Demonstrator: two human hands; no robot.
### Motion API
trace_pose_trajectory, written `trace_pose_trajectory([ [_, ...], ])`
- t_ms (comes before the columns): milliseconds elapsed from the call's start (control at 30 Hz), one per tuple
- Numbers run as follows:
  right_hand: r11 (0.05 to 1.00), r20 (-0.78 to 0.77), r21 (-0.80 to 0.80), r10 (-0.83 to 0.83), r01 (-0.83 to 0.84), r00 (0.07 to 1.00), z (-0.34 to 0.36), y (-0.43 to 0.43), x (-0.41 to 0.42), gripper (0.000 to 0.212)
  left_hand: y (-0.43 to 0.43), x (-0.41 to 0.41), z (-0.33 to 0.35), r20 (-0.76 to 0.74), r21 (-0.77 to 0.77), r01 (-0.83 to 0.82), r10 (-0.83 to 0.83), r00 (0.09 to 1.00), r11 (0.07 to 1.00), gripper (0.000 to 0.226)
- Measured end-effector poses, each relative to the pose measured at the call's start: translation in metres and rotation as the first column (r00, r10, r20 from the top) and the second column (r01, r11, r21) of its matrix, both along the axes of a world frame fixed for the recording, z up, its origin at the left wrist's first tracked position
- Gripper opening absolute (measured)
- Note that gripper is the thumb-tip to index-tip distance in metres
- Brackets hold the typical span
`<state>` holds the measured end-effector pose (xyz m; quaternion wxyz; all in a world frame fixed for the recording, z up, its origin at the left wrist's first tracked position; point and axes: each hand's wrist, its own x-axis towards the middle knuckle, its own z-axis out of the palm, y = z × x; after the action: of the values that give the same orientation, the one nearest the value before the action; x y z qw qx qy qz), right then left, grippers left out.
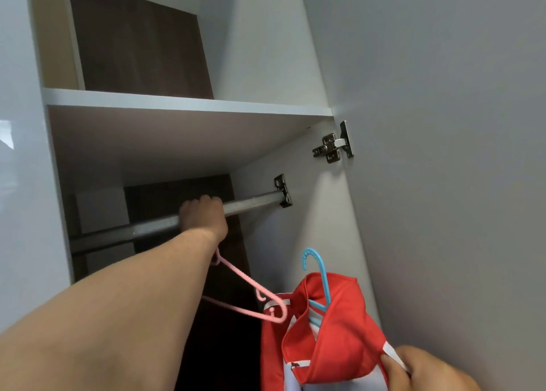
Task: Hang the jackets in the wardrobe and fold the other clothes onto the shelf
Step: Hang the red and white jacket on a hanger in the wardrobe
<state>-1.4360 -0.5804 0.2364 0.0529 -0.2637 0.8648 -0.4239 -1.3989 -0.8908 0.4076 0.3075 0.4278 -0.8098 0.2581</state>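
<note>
As the left grip (204, 213) clenches over the rail (254, 203): hanging looks under way, not finished.
Pink hanger (245, 281): dangles just below the left grip, its neck coming out under the wrist. Its hook is hidden, so I cannot tell whether it sits on the rail.
Right grip (425, 370): pinches the white-trimmed edge of the red jacket (334, 331).
Red jacket: bunched on the blue hanger (317, 272), just above the right grip and well below the rail, not yet hung.
Blue hanger: its hook stands free in the air, up from the right grip.
Rail: bare on the stretches either side of the left grip.
Shelf (189, 105): above the left grip, seen from beneath; no folded clothes show on it.
Left to do: probably seating both hangers on the rail, then all the folding.
</note>
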Motion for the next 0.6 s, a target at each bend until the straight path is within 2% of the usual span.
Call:
trace_pose_trajectory([
  [33,0.998,-0.031,-0.043,0.040,-0.041,0.999,-0.007,-0.001,-0.001,0.042,0.001,0.001,0.002,0.007,0.011,0.006,-0.006,1.000,1.000,0.030],
  [67,0.994,-0.283,0.064,0.103,-0.088,0.954,-0.021,-0.003,-0.003,0.043,0.002,0.002,0.003,0.012,0.025,0.011,-0.011,1.000,1.000,0.029],
  [100,0.970,-0.398,0.214,0.193,-0.114,0.897,-0.025,-0.002,-0.006,0.044,0.004,0.002,0.004,0.012,0.036,0.014,-0.015,1.000,0.999,0.028],
  [133,0.969,-0.433,0.219,0.203,-0.116,0.879,-0.029,-0.003,-0.012,0.040,0.004,0.002,0.004,0.012,0.044,0.016,-0.017,1.000,0.999,0.028],
  [167,0.980,-0.444,0.197,0.117,-0.031,0.888,-0.025,-0.002,-0.019,0.033,0.004,0.002,0.004,0.012,0.048,0.015,-0.016,1.000,0.999,0.028],
  [200,0.993,-0.426,0.098,-0.022,0.070,0.905,-0.022,-0.009,-0.024,0.030,0.004,0.001,0.003,0.007,0.045,0.016,-0.016,1.000,0.999,0.029],
  [233,0.988,-0.348,0.004,-0.144,0.155,0.926,-0.012,-0.017,-0.026,0.029,0.003,0.000,0.002,-0.009,0.036,0.024,-0.024,1.000,0.999,0.029],
  [300,0.973,-0.342,-0.085,-0.232,0.215,0.911,-0.001,-0.031,-0.033,0.028,0.002,-0.004,-0.002,-0.059,0.025,0.041,-0.040,0.997,0.999,0.033],
  [400,0.947,-0.368,-0.222,-0.303,0.233,0.879,0.025,-0.049,-0.039,0.029,0.001,-0.008,-0.007,-0.105,-0.003,0.039,-0.039,0.994,0.999,0.031],
  [600,0.929,-0.338,-0.338,-0.266,0.148,0.903,0.083,-0.097,-0.061,0.024,-0.005,-0.008,-0.008,-0.158,-0.031,0.046,-0.050,0.986,0.998,0.024],
])
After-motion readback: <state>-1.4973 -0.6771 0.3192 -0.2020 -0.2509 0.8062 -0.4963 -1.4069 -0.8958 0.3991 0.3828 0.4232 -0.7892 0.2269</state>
